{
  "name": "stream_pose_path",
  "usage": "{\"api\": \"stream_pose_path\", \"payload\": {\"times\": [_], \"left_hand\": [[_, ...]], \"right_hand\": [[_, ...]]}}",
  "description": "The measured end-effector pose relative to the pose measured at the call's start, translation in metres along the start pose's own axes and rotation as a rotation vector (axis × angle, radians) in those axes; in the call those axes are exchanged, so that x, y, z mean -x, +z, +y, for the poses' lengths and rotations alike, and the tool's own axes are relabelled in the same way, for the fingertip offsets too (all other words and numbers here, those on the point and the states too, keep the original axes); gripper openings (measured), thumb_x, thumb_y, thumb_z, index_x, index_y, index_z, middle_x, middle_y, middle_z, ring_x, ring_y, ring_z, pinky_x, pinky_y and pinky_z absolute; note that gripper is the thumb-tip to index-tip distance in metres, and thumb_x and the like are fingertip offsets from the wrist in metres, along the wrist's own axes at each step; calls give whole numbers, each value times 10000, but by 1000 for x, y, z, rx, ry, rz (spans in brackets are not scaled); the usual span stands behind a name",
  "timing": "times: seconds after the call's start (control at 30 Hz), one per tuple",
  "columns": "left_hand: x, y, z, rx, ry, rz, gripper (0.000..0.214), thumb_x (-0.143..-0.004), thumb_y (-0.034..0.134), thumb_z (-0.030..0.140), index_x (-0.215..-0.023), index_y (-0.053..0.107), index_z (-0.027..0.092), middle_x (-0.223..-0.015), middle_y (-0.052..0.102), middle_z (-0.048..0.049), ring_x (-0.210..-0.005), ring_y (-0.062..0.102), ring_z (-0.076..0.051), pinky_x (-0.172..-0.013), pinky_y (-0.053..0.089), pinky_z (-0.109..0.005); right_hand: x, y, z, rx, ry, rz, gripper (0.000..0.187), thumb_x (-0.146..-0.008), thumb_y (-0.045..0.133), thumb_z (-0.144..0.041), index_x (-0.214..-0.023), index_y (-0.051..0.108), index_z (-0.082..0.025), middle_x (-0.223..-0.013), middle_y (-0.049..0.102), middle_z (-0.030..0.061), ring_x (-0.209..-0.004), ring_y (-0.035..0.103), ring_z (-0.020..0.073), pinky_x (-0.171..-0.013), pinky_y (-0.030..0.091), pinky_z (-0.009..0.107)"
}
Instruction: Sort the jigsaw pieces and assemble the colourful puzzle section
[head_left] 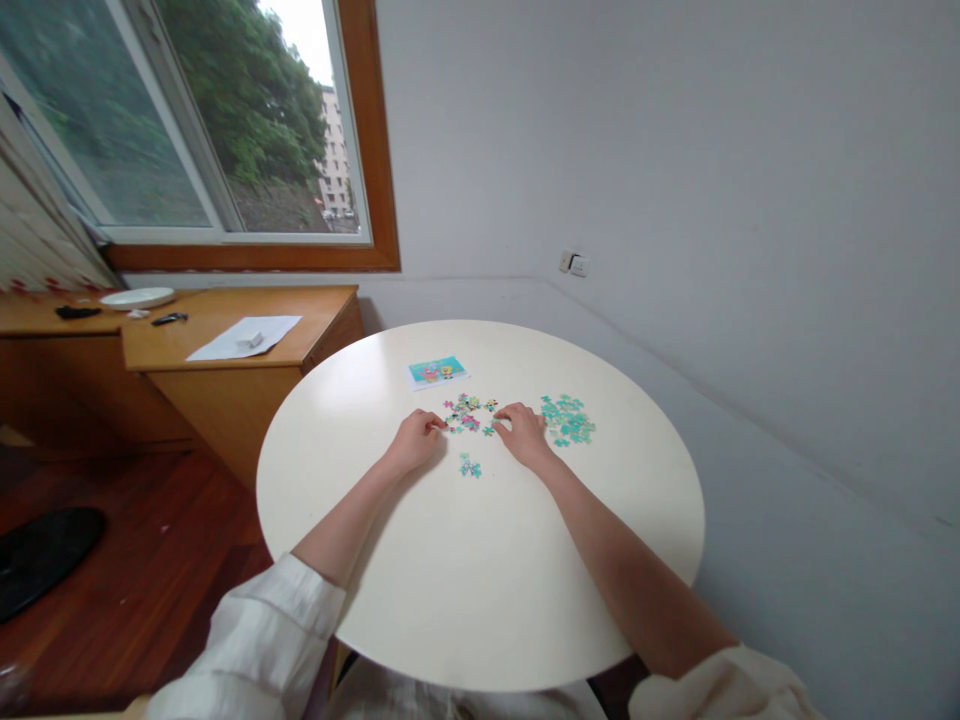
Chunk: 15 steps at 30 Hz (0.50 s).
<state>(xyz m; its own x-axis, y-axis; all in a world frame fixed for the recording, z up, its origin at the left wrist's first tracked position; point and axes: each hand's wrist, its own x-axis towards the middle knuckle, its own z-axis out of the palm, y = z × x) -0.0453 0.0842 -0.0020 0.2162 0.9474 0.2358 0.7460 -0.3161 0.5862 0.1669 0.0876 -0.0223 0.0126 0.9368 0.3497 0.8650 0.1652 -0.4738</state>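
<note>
The puzzle pieces are spread in three groups about the hands, on a round white surface [465, 560]. The mixed pile [463, 410], in pink, yellow and green, is framed between the two hands. The left hand [415, 442] is held at that pile's left edge, with its fingers curled and thumb and forefinger brought close together; whether a piece is pinched there cannot be told. The right hand [523, 436] is held at the pile's right edge, its thumb and forefinger set slightly apart beside a green piece [488, 431]; whether anything is gripped cannot be told either.

Just to the right of the right hand, the teal pile [571, 420] is loosely heaped. Nearer the body than both hands, and between them, a small cluster [470, 466] of pale and teal pieces is laid.

Beyond the hands, a card [438, 372] is laid flat, on which a pink figure and a yellow one are printed against blue-green; any lettering on it is too small to be read.

Well to the left of the left hand, a wooden surface [322, 320] is seen. A white dish [139, 298] is set on it, the contents of which cannot be made out. Nearer the hands, a paper [225, 345] is laid, and on it a small white box [250, 340] is placed.
</note>
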Motion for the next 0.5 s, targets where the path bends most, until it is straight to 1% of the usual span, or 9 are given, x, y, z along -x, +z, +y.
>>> {"api": "stream_pose_path", "payload": {"times": [0.1, 0.2, 0.27, 0.33, 0.4, 0.5], "left_hand": [[0, 1, 0, -7, -5, 1, 292, -679, 399, 90, -815, 655, 129, -852, 595, -70, -761, 551, -150, -743, 422, -253], [-1, 1, -1, -15, 2, 3, 293, -679, 399, 91, -816, 655, 130, -846, 597, -70, -759, 552, -148, -744, 423, -252], [0, 1, -1, -20, 9, 9, 293, -680, 398, 92, -814, 655, 133, -846, 596, -68, -758, 551, -146, -745, 423, -250], [0, 1, -1, -18, 11, 11, 290, -678, 400, 91, -812, 653, 134, -843, 595, -67, -754, 551, -144, -739, 424, -246], [0, 1, 0, -12, 5, 11, 287, -677, 402, 89, -810, 652, 134, -841, 595, -66, -749, 550, -143, -734, 425, -244], [1, 0, 0, -11, -2, 4, 289, -677, 401, 86, -808, 654, 135, -839, 595, -65, -749, 550, -142, -737, 425, -243]], "right_hand": [[1, -3, -2, -30, -14, 45, 121, -724, 547, -198, -837, 587, -210, -938, 598, 32, -916, 497, 192, -801, 278, 359], [2, -5, -3, -115, -45, 77, 71, -710, 530, -173, -753, 581, -199, -814, 617, 20, -817, 532, 173, -775, 328, 341], [2, -5, -4, -261, -55, 84, 58, -704, 526, -186, -727, 578, -193, -734, 616, 10, -706, 544, 146, -727, 376, 308], [0, -3, -4, -442, -31, 95, 79, -687, 541, -218, -742, 586, -183, -716, 620, 16, -636, 546, 130, -668, 414, 279], [-1, -1, -5, -602, 18, 103, 138, -664, 563, -257, -763, 602, -169, -722, 631, 34, -622, 556, 133, -631, 438, 272], [-4, 2, -7, -786, 89, 74, 237, -633, 595, -343, -771, 628, -152, -722, 651, 57, -626, 581, 152, -605, 458, 284]]}}
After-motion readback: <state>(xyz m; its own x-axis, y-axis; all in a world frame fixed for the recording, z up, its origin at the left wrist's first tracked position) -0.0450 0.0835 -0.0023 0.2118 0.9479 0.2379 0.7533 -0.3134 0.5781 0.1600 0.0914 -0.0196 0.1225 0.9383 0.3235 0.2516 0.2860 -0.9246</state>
